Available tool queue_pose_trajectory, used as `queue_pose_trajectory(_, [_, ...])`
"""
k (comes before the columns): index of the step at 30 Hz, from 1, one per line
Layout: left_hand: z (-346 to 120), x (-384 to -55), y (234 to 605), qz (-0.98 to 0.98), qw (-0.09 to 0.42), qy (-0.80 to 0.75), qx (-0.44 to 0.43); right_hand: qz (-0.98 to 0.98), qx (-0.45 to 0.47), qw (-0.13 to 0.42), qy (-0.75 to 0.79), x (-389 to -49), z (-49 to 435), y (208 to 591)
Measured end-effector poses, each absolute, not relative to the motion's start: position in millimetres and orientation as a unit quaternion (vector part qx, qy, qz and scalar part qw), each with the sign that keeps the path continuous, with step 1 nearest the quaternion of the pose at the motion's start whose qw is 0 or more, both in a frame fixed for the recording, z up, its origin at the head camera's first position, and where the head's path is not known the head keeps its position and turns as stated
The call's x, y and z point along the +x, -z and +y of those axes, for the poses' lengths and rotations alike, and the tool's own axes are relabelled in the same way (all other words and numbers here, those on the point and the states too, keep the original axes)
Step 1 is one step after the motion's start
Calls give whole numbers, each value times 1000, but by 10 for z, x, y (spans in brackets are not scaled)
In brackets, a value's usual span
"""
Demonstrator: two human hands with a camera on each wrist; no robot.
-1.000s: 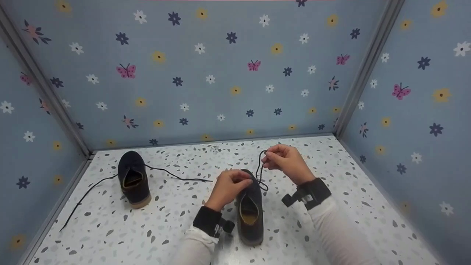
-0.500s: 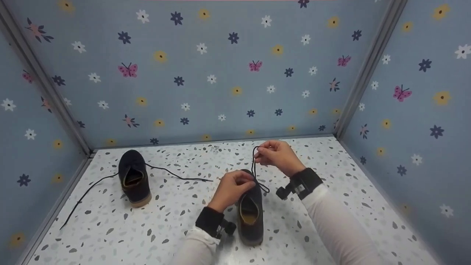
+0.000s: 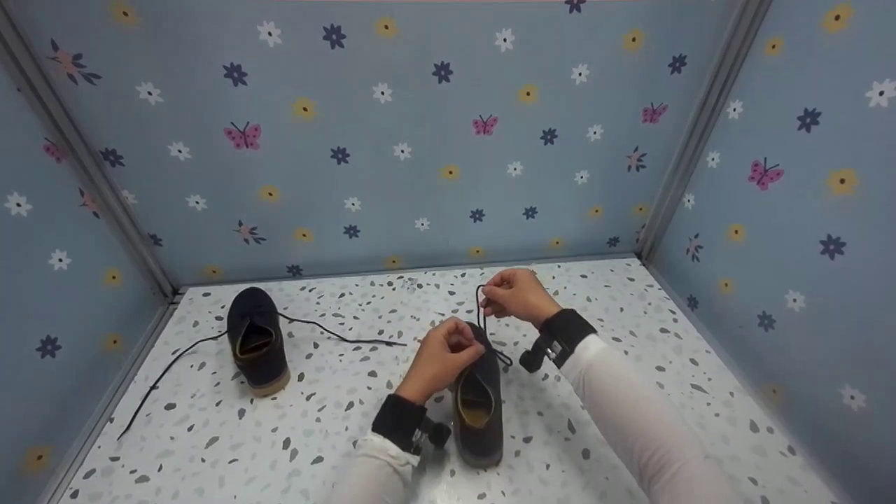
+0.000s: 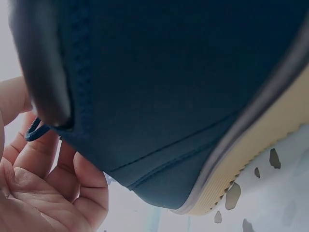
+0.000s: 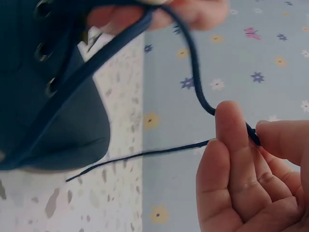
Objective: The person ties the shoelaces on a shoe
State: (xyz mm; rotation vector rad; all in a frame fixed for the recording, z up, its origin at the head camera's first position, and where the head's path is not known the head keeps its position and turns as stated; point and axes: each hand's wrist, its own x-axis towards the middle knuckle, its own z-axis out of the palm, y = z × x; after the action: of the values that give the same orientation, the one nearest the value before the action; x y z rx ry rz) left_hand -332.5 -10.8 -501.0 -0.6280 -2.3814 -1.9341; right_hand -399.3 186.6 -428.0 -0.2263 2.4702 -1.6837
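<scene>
A dark blue lace-up shoe (image 3: pixel 479 434) stands on the right, its toe pointing away from me. Over its laced front, my left hand (image 3: pixel 439 357) pinches the lace with thumb and fingertips. Beyond the toe, my right hand (image 3: pixel 521 297) holds a stretch of the shoelace (image 3: pixel 479 308) raised between thumb and fingers. In the right wrist view, the lace (image 5: pixel 195 72) runs from the left fingertips to the right hand (image 5: pixel 251 179), and its thin tail hangs past the toe. A lace loop (image 3: pixel 505 359) sticks out at the shoe's right side. The left wrist view shows the shoe's side (image 4: pixel 159 111) close up beside the left palm.
A second dark shoe (image 3: pixel 259 350) stands at the left, with its two lace ends (image 3: pixel 339 337) spread out to either side. The speckled white tabletop (image 3: pixel 336 420) meets blue flowered panels (image 3: pixel 413 182) at the back and both sides.
My right hand has moved left, drawing the pinched lace nearer to the shoe's toe. The left hand stays almost in place over the laced front, and the other shoe has not moved.
</scene>
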Motion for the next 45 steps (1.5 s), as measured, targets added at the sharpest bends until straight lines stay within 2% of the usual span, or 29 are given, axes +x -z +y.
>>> queue_pose_trajectory(9, [-126, -3318, 4991, -767, 4, 607, -210, 908, -91, 66, 404, -4054, 1940, 4464])
queue_pose_trajectory(17, [-152, -3319, 4986, -766, 11, 607, -213, 926, -124, 85, 346, -4051, 2086, 4510])
queue_pose_trajectory(24, [-163, -3342, 4991, -773, -2, 599, -211, 927, -146, 121, 323, -3995, 2203, 4335])
queue_pose_trajectory(34, [-170, -3353, 5002, -777, 6, 596, -201, 920, -178, 95, 335, -3887, 2443, 4188])
queue_pose_trajectory(45, [-164, -3336, 5001, -773, 12, 601, -203, 899, -203, 102, 376, -3765, 2619, 4324])
